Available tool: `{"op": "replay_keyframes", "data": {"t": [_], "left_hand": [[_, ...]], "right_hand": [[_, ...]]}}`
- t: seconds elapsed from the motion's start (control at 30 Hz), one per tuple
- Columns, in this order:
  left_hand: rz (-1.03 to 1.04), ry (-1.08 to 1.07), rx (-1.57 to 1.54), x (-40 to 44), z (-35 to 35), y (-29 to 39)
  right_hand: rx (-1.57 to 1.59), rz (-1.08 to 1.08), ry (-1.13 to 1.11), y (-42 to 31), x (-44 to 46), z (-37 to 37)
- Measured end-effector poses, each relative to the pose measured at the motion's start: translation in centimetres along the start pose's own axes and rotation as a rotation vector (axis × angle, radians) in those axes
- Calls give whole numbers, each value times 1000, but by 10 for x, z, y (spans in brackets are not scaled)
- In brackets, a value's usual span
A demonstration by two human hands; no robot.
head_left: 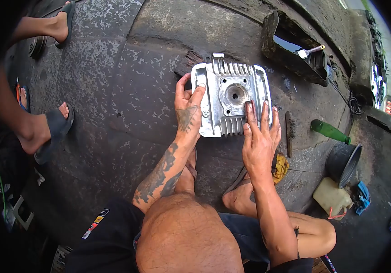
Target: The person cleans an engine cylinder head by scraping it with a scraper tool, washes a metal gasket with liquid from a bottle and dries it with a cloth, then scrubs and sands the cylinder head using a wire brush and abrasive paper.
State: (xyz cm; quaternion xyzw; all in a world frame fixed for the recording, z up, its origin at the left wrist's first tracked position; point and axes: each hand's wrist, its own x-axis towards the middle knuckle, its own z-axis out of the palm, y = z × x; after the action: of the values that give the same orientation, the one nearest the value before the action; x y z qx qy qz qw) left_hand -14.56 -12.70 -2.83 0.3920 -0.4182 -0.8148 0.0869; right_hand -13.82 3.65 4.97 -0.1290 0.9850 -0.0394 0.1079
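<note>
A silver finned cylinder head (214,86) is tilted up facing me, with a round bowl-shaped chamber and a central hole in its face. My left hand (189,107) grips its left edge, the thumb on the front and the fingers curled behind. On the lower right of the part lies my right hand (261,136), fingers stretched and spread. Its dark-smudged index fingertip touches the metal just beside the chamber. What supports the part underneath is hidden.
At upper right a dark oily trough (291,57) holds a paintbrush (311,51). Right of me are a green bottle (329,131), a black bucket (342,163), a pale jerrycan (332,196) and a yellow cloth (280,169). Another person's sandalled feet (38,132) are at left.
</note>
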Motion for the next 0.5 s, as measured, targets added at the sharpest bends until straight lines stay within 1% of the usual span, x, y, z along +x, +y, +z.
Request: {"op": "replay_keyframes", "data": {"t": [0.07,0.13,0.2,0.27,0.3,0.37,0.4,0.5], "left_hand": [[19,-34,-2,11,-5,-5],[-23,-66,-64,12,-2,-2],[-43,-79,-43,8,-2,1],[-19,-71,-59,11,0,-2],[21,-69,-18,14,-4,-7],[-9,-47,-50,9,-1,-2],[-21,-55,-64,8,-2,-3],[-9,-93,-142,7,-1,-3]], "right_hand": [[18,-18,-9,4,1,2],[29,-30,54,4,20,8],[7,-49,124,2,46,8],[34,-74,116,6,34,6],[41,-81,117,3,23,5],[49,-27,34,1,-4,4],[49,-29,27,1,-1,4],[70,-6,126,-2,30,5]]}}
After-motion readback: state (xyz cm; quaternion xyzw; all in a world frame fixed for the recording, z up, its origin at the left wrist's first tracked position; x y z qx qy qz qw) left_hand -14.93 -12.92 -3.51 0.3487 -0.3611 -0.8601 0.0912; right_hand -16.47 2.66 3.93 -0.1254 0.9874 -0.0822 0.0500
